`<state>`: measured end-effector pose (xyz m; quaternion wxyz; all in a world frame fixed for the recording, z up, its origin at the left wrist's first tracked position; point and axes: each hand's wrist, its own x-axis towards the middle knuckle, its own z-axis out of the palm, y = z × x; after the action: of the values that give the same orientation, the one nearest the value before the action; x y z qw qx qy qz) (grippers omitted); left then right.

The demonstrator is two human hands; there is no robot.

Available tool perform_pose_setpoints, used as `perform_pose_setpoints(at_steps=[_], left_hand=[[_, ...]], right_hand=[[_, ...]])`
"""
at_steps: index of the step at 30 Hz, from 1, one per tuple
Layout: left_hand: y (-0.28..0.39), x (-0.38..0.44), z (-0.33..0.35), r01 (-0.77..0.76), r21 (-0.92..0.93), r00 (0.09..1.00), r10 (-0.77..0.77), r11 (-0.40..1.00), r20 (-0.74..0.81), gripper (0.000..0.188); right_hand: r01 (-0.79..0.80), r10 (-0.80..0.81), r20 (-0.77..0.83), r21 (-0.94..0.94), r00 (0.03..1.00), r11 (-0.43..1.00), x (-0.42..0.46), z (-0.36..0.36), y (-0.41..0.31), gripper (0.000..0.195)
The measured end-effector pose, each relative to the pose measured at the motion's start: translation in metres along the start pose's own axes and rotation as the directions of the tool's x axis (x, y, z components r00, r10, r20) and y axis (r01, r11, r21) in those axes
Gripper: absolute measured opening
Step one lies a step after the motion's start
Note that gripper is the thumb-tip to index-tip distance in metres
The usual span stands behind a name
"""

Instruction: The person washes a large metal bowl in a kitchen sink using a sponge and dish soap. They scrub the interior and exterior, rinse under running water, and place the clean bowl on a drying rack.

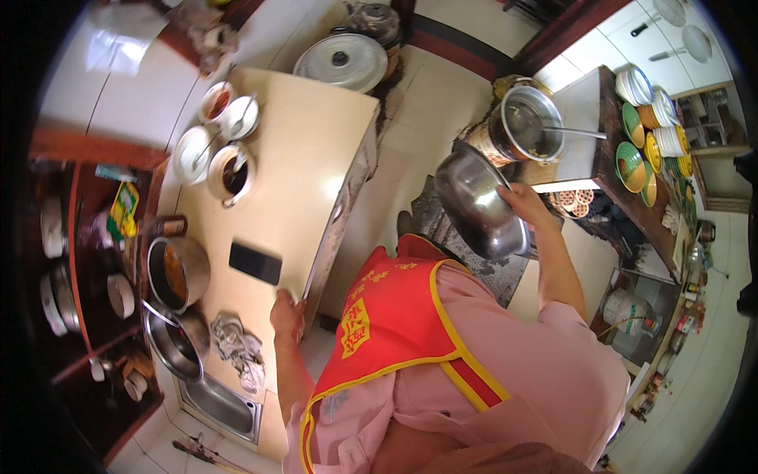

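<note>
My right hand (pixel 524 204) grips the rim of a large stainless steel basin (pixel 474 195), which is tilted on its side over the floor. The basin's inside is mostly turned from view. Beside it stands a metal pot (pixel 531 124) of liquid with pale bits and a long-handled ladle (pixel 574 133). My left hand (pixel 286 314) is at the edge of the beige countertop (pixel 290 148), slightly blurred. Its fingers are partly hidden, so I cannot tell whether it touches the edge. Just beyond that hand lies a black smartphone (pixel 255 263). A crumpled cloth (pixel 238 354) is nearby.
Bowls of sauces (pixel 232 172) with spoons sit at the counter's far end. Along the wall are a deep pot (pixel 177 274), a steel bowl (pixel 177 343) and a sink (pixel 222 409). Stacked bowls (pixel 630 166) line the right-hand shelf. A lidded pot (pixel 341 62) stands past the counter.
</note>
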<state>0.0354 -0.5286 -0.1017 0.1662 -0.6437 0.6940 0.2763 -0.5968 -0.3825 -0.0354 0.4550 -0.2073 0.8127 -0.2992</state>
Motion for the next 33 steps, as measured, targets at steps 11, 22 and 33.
perform_pose_setpoints(at_steps=[11, 22, 33], left_hand=[[0.013, 0.019, 0.000, 0.106, 0.062, 0.977, -0.116, 0.992, 0.178, 0.050], [0.041, 0.046, -0.018, 0.231, 0.366, 0.897, -0.343, 0.901, 0.279, 0.064], [0.250, 0.280, -0.058, 0.262, -0.131, 0.919, -0.206, 0.956, 0.335, 0.053]], right_hand=[[0.122, -0.020, -0.189, 0.546, 0.982, 0.829, 0.115, -0.033, -0.064, 0.031], [0.552, -0.038, -0.706, 0.518, 0.707, 0.653, 0.202, -0.217, -0.200, 0.026], [0.445, 0.130, -0.736, 0.529, 0.664, 0.723, 0.382, -0.327, -0.259, 0.034]])
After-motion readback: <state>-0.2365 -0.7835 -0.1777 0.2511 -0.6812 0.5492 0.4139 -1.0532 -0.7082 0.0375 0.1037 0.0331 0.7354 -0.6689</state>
